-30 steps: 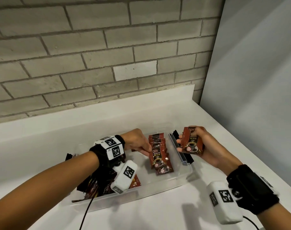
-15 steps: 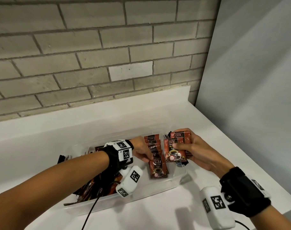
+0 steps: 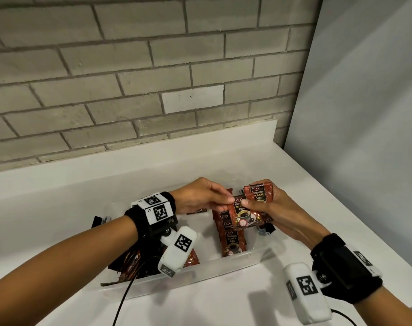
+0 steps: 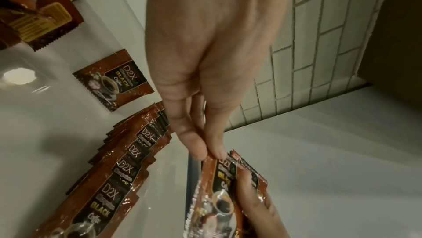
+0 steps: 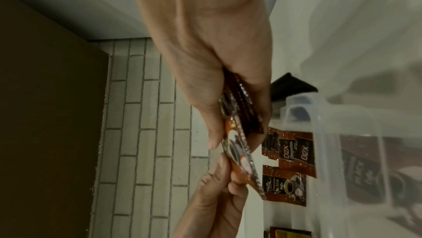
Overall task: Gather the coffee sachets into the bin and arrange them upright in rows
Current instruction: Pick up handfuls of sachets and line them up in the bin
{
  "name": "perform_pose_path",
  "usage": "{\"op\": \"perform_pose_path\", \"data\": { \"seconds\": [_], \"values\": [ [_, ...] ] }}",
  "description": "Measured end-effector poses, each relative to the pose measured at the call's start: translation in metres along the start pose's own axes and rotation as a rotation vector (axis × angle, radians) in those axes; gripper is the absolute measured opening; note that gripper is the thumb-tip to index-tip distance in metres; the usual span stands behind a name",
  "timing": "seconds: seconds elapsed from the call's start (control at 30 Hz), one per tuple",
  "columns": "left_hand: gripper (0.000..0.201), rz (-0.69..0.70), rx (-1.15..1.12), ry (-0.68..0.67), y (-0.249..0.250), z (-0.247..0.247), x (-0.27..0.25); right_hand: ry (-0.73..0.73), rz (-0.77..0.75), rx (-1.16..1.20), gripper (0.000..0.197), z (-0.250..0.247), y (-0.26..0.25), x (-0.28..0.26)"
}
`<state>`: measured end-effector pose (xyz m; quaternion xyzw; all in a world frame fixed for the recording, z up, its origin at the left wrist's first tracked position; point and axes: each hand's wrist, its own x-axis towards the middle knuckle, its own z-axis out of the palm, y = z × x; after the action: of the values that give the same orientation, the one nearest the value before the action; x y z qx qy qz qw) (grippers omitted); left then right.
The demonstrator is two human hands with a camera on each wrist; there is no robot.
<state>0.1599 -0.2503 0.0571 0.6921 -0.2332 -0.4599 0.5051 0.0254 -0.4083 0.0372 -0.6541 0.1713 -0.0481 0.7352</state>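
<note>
A clear plastic bin (image 3: 223,271) sits on the white counter. Inside it, a row of red-brown coffee sachets (image 3: 230,238) leans at the right side, also seen in the left wrist view (image 4: 118,184). Above that row my right hand (image 3: 252,198) grips a small stack of sachets (image 3: 259,194), thumb on the front. My left hand (image 3: 226,200) pinches the top corner of the front sachet (image 3: 243,215) of that stack between thumb and fingertips (image 4: 210,155). The right wrist view shows the held stack (image 5: 242,115) edge-on.
A loose pile of sachets (image 3: 129,262) lies at the bin's left end under my left wrist. One sachet (image 4: 114,81) lies flat on the bin floor. Black lid clips (image 3: 268,229) sit at the bin's right end. A brick wall runs behind and a grey wall stands to the right.
My right hand carried its sachets left, from outside the bin's right end to above the row. My left hand left the row and rose to pinch the front sachet.
</note>
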Motion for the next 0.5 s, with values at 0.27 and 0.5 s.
{"op": "perform_pose_path", "data": {
  "seconds": [0.27, 0.5],
  "values": [
    [0.014, -0.193, 0.127, 0.031, -0.017, -0.007, 0.008, 0.101, 0.071, 0.292, 0.026, -0.016, -0.008, -0.001],
    [0.015, -0.300, 0.229, 0.023, -0.026, 0.009, 0.016, 0.018, 0.085, 0.176, 0.024, -0.017, -0.008, -0.008]
  ]
}}
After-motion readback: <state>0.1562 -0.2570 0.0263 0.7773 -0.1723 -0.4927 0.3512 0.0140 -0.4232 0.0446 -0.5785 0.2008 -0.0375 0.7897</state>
